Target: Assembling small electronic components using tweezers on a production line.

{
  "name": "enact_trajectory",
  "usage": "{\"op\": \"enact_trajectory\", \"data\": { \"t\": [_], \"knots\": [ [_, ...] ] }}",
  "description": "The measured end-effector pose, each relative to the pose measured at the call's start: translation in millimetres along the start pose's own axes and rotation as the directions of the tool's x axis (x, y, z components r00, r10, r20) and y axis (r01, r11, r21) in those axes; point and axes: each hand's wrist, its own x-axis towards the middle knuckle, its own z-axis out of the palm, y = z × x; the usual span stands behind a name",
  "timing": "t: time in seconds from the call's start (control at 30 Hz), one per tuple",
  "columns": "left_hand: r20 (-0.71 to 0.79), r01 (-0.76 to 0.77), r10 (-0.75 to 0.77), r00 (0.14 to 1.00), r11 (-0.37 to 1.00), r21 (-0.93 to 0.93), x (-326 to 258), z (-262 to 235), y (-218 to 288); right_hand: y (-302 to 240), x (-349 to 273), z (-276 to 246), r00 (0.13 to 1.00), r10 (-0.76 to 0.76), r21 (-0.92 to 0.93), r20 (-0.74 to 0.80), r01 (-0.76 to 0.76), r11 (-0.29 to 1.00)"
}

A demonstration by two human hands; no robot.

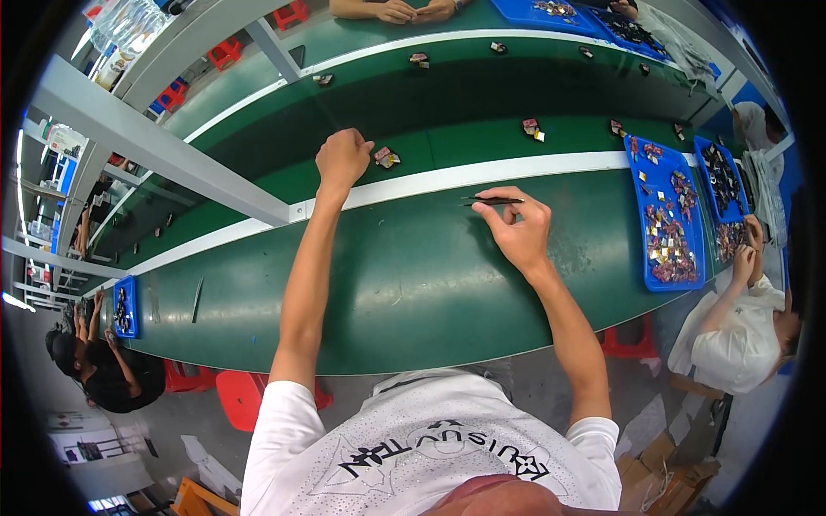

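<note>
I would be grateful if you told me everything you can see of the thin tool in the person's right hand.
The tweezers are a slim, dark, apparently metal tool, pinched between the thumb and fingertips of the right hand. They lie nearly level, pointing toward the person's left, the tip hanging free above the green table near its white stripe. Nothing shows gripped at the tip; whether the two arms are pressed together is too fine to tell.

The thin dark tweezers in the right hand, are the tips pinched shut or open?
Shut, as far as shows: the thin dark tweezers read as one narrow line pinched by the right hand. Whether they grip anything, cannot tell.
</note>
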Motion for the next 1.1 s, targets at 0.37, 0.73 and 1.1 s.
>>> {"op": "enact_trajectory", "data": {
  "t": [0.37,0.73,1.1],
  "knots": [
    [0.257,0.006,0.071,0.964,0.958,-0.288,23,12,-7,4,-1,0,0.999,-0.04,0.01,-0.032,0.041,0.999],
    [0.404,0.296,0.016,0.915,0.654,-0.696,-8,0,12,2,3,-3,0.999,-0.021,0.06,-0.027,0.022,0.998],
    [0.416,0.363,0.197,0.888,0.255,-0.896,-94,24,100,14,9,-21,0.908,0.396,0.467,0.139,-0.412,0.782]
  ]
}}
